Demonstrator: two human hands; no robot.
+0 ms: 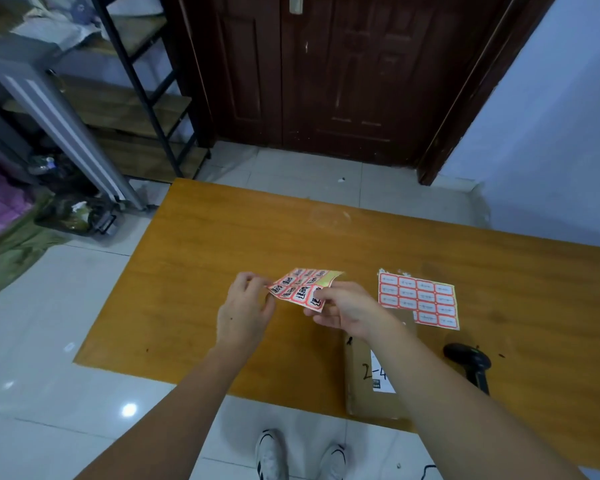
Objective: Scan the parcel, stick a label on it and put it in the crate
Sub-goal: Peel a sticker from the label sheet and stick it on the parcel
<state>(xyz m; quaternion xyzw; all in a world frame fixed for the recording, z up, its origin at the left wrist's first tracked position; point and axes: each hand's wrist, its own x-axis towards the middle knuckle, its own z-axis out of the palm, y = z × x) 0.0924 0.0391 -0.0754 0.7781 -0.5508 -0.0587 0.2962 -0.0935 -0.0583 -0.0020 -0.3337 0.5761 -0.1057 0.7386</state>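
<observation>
Above the wooden table (194, 271) I hold a sheet of red-bordered labels (300, 284) with black writing. My right hand (343, 308) grips its near right corner. My left hand (245, 311) pinches at its left edge with thumb and fingertips. A brown cardboard parcel (364, 382) with a white slip and handwritten "2-4" lies flat near the table's front edge, partly under my right forearm. A black handheld scanner (471, 367) rests on the table to the right of the parcel. No crate shows clearly in view.
A second label sheet (420, 299) lies on the table beyond the parcel. A dark wooden door (326, 71) stands behind the table. At left are a metal shelf rack (142, 98), a dark bin (73, 216) and green cloth (11, 254) on the tiled floor.
</observation>
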